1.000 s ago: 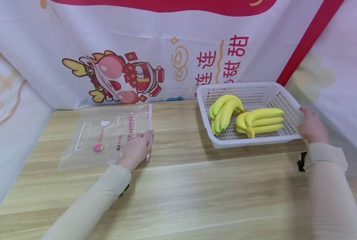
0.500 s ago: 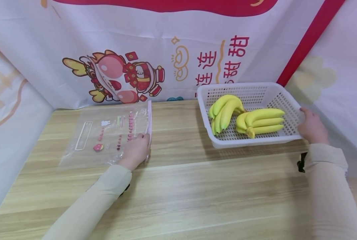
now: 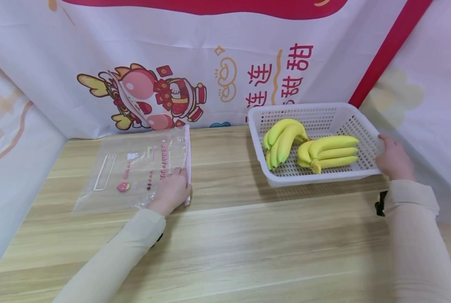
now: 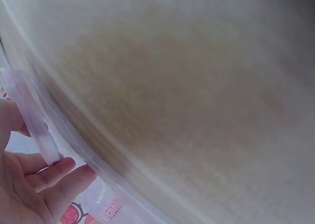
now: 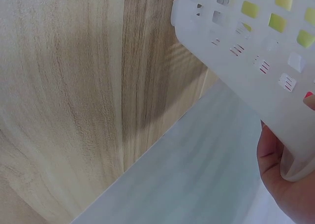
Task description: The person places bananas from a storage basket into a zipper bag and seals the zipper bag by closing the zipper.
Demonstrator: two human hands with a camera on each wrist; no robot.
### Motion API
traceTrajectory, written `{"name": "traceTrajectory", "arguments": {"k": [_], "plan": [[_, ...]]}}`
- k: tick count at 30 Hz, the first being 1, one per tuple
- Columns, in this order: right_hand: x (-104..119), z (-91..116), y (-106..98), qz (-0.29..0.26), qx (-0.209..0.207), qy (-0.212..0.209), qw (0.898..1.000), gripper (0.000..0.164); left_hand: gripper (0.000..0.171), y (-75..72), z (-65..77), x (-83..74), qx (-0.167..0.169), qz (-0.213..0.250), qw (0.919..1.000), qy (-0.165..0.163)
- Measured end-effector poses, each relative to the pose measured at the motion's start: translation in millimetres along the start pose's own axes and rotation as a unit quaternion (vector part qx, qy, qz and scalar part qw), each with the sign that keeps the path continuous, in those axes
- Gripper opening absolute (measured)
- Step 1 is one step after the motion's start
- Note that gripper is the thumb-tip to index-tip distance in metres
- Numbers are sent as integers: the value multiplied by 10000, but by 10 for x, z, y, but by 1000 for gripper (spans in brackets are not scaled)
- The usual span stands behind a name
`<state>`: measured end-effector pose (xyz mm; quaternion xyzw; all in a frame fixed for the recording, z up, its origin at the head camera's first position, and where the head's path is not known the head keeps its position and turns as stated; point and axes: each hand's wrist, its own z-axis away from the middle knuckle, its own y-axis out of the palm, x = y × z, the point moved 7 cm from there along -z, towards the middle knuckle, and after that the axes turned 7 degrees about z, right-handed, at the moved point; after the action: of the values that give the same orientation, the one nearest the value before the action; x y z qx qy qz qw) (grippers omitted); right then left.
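Observation:
A clear plastic zip bag [image 3: 134, 164] with pink edge and printed red figures lies flat at the left of the wooden table. My left hand [image 3: 170, 192] grips its pink zip edge [image 3: 188, 147]. In the left wrist view the thumb and fingers [image 4: 69, 184] curl at the pink strip [image 4: 34, 120]. On the right, my right hand [image 3: 395, 160] holds the end rim of a white plastic basket [image 3: 286, 182], fingers hooked over it. Two bunches of yellow bananas [image 3: 333, 153] lie inside. The right wrist view shows the basket's perforated side [image 5: 231, 71] above the table.
The wooden table [image 3: 225, 244] stretches across the front. A white printed cloth [image 3: 210, 38] hangs along the back, close behind the basket and bag. Another pale cloth [image 3: 437, 126] rises at the right, by the right hand.
My left fingers have curled further at the bag's pink edge, which has shifted slightly left and bent. The right hand, basket and bananas stay where they were.

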<state>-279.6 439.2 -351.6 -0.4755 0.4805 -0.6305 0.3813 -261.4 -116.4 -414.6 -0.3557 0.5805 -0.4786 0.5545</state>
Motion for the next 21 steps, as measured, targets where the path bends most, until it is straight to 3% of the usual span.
{"name": "traceTrajectory", "arguments": {"k": [9, 21], "plan": [[-21, -32, 13, -58, -40, -17, 10000, 72, 51, -16, 1, 11, -82, 133, 9999, 33], [0, -11, -3, -29, -6, -12, 10000, 71, 66, -32, 28, 12, -263, 279, 9992, 143]]}}
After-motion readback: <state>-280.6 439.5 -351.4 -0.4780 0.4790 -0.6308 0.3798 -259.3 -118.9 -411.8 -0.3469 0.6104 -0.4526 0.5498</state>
